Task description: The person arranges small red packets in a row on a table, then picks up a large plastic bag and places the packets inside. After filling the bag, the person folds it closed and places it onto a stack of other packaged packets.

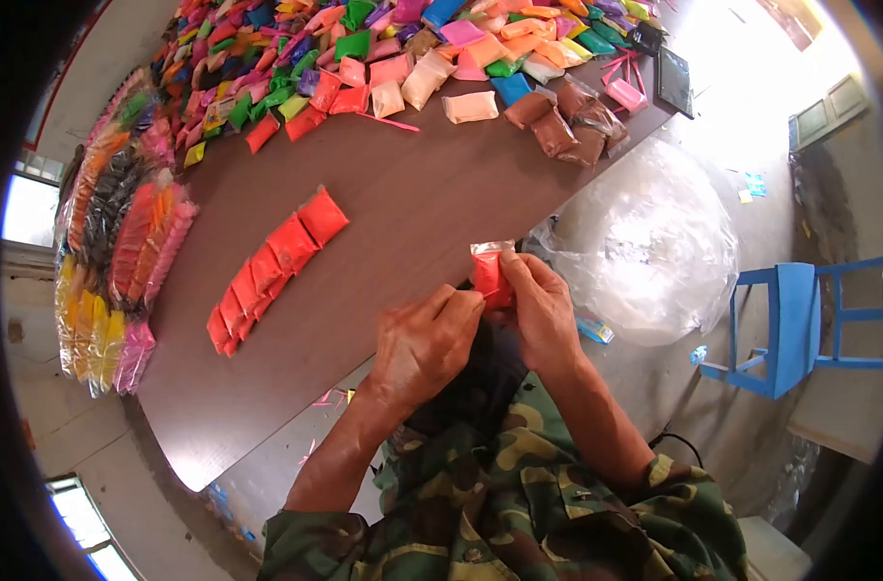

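Observation:
Near the table's front edge, both my hands are on one small red packet (pixel 487 274) with a clear plastic end pointing away from me. My left hand (pixel 427 339) has its fingers curled and pinches the packet's lower left side. On the other side, my right hand (pixel 543 305) grips it with the thumb along its upper part. The packet's lower end is partly hidden by my fingers. To the left on the table lies an overlapping row of several red packets (pixel 277 261), apart from my hands.
A heap of colourful packets (pixel 364 48) covers the far side of the brown table (pixel 383 203), with brown packets (pixel 567 126) at its right. Bundled packets (pixel 122 242) stand at the left edge. Right of the table are a large clear plastic bag (pixel 654 242) and a blue chair (pixel 795 320).

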Tool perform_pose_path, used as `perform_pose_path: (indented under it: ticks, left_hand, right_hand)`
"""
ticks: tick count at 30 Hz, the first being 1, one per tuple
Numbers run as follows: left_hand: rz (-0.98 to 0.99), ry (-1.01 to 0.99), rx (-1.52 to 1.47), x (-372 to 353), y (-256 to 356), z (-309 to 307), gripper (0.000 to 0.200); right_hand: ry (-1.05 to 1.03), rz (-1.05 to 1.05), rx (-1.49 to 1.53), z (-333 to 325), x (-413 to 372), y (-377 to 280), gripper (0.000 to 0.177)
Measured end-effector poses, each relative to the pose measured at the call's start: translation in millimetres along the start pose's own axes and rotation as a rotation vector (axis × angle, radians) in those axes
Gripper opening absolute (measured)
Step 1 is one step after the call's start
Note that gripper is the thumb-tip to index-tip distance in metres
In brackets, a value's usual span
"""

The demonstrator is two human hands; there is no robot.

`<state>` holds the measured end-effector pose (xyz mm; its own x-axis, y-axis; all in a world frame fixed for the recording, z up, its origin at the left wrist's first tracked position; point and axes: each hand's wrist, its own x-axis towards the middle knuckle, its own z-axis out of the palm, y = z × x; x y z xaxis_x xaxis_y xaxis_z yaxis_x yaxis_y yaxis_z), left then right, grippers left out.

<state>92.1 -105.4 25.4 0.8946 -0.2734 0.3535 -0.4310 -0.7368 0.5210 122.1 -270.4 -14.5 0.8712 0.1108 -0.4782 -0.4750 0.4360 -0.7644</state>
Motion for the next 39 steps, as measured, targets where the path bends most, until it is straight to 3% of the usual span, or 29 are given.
perform_pose_path:
  ticks: [3,6,12,15,21,24,28,36,39]
  left_hand:
    - [-0.042,0.022,0.201,3.2,-11.4,-2.2,0.008]
    - [-0.081,0.144,0.074,10.6,-21.7,-7.4,0.007]
    - [-0.137,0.184,-0.097,4.8,-4.8,-9.4,0.010]
    - [-0.167,0.130,-0.098,1.5,-1.3,-14.1,0.012]
    - [-0.035,0.009,0.072,-5.1,2.7,0.9,0.009]
    - [-0.065,0.101,0.197,-2.4,-18.4,2.0,0.008]
    - [-0.207,0.220,0.152,-8.3,-39.6,-17.2,0.007]
    - [-0.338,0.368,0.156,-70.9,-44.9,-40.6,0.007]
    - [-0.396,0.467,0.222,-97.6,-56.1,-48.4,0.006]
  right_hand:
    - [0.068,0.050,0.051,2.2,-10.1,-7.9,0.030]
    - [0.052,0.015,0.068,-4.6,-12.3,-4.9,0.030]
    - [0.018,-0.002,0.152,1.8,-15.6,-8.2,0.030]
    - [-0.018,-0.032,0.118,0.8,-14.6,-8.1,0.031]
    - [-0.091,-0.056,0.058,-4.0,-8.1,7.4,0.029]
    - [-0.060,-0.063,0.070,-3.8,-11.6,3.2,0.028]
    - [0.073,-0.099,0.035,-14.6,-9.0,-13.4,0.025]
    - [0.030,-0.504,-0.557,22.3,17.3,-44.2,0.025]
    - [-0.086,-0.525,-0.671,51.5,35.3,-47.8,0.028]
